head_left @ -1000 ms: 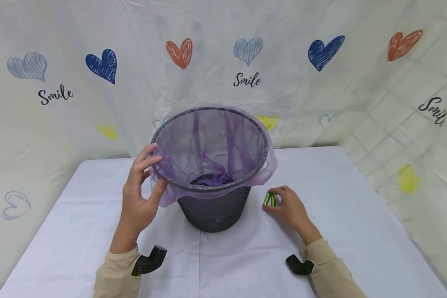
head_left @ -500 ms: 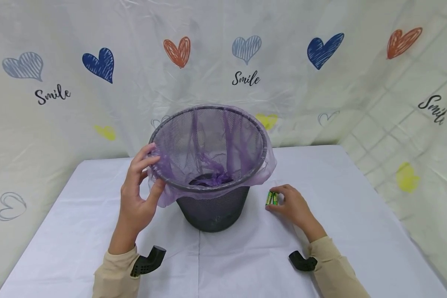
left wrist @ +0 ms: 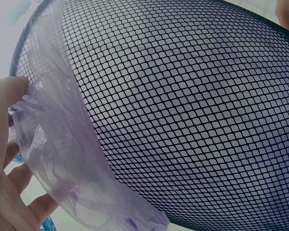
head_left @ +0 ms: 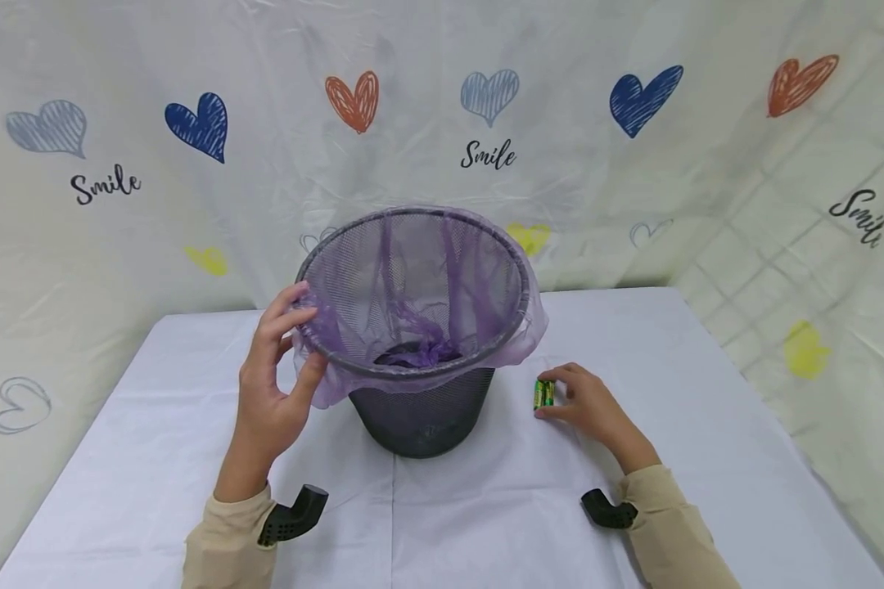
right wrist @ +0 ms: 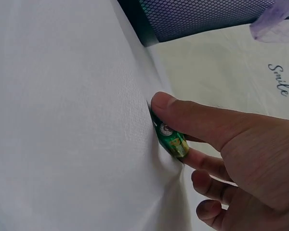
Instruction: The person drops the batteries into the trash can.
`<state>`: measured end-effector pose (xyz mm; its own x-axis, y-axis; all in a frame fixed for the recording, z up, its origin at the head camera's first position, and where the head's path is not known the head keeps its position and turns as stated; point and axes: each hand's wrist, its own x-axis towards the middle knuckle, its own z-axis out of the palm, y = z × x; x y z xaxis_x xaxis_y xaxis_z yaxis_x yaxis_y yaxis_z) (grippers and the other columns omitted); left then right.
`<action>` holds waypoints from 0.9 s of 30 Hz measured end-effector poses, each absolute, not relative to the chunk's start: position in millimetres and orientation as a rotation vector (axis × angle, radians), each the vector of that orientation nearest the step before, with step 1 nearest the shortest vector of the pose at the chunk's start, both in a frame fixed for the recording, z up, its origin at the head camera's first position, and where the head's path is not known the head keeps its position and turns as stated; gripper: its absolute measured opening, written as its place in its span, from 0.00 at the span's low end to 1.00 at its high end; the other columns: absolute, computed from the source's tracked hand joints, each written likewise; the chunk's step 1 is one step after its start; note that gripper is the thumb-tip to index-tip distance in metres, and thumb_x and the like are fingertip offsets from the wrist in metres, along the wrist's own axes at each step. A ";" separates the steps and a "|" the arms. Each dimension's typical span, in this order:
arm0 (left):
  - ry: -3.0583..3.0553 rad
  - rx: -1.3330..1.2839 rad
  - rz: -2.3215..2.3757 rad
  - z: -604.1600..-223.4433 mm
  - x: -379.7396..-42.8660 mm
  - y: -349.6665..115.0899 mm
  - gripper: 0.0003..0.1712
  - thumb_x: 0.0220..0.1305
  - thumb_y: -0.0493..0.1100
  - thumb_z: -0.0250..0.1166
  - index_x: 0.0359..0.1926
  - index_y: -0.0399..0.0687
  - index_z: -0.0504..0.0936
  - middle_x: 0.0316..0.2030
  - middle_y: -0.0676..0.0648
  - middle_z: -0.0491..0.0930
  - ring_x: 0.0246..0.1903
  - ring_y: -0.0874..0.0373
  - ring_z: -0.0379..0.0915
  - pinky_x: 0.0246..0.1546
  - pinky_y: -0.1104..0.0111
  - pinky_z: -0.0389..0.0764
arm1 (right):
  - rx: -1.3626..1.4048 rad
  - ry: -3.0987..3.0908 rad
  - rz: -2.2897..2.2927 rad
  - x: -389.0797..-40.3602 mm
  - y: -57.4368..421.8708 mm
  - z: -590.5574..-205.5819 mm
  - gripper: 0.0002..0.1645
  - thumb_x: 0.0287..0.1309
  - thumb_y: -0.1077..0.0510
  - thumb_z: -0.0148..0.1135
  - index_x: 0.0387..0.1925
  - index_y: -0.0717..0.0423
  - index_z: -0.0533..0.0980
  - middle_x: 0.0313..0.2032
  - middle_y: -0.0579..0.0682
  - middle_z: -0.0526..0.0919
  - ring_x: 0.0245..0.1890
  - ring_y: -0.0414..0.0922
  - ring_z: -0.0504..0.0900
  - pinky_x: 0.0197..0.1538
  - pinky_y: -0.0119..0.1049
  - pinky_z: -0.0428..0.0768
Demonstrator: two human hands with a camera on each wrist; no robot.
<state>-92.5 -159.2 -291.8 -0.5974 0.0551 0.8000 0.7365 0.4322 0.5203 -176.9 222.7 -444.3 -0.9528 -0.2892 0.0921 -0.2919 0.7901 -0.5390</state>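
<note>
A black mesh waste bin [head_left: 421, 425] stands mid-table, its round mouth facing me. Over its rim is folded a thin purple bin bag [head_left: 519, 348], crumpled at the bottom inside. My left hand [head_left: 271, 401] grips the bin's left rim through the bag, thumb in front; the left wrist view shows the thumb on the bag's folded edge [left wrist: 62, 144]. To the right of the bin, my right hand [head_left: 593, 411] pinches two small green batteries [head_left: 543, 394] between thumb and fingers at the tabletop. In the right wrist view, the thumb partly covers the batteries [right wrist: 173, 139].
A white cloth covers the table [head_left: 707, 458], with creases near its middle. Behind it hangs a pale curtain [head_left: 560, 164] printed with hearts and "Smile". Each wrist wears a black device, the left one [head_left: 295, 515] and the right one [head_left: 608, 510].
My right hand has slid slightly right, away from the bin, with the batteries. These stood in a narrow V and now lie side by side. The left hand keeps its grip on the rim.
</note>
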 end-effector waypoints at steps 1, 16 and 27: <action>-1.961 -0.669 -1.197 -291.5 -92.7 -159.0 0.22 0.62 0.39 0.55 0.51 0.25 0.67 0.60 0.30 0.64 0.61 0.47 0.63 0.49 0.76 0.69 | 0.492 -2.964 0.894 -177.1 223.6 -444.4 0.34 0.34 0.49 0.75 0.48 0.50 0.76 0.43 0.49 0.77 0.32 0.44 0.69 0.34 0.34 0.67; -1.966 -0.670 -1.194 -292.0 -92.6 -159.0 0.22 0.61 0.38 0.55 0.51 0.25 0.67 0.60 0.30 0.64 0.61 0.48 0.63 0.49 0.77 0.69 | 0.512 -2.855 0.907 -178.1 224.5 -450.1 0.32 0.31 0.47 0.75 0.45 0.49 0.78 0.38 0.45 0.78 0.30 0.43 0.68 0.33 0.31 0.66; -1.987 -0.656 -1.189 -293.1 -92.3 -159.1 0.21 0.60 0.36 0.54 0.52 0.26 0.67 0.61 0.31 0.63 0.62 0.48 0.62 0.51 0.77 0.69 | 0.330 -2.896 0.841 -174.3 206.5 -452.6 0.33 0.30 0.45 0.76 0.44 0.51 0.79 0.39 0.48 0.79 0.30 0.43 0.70 0.33 0.35 0.68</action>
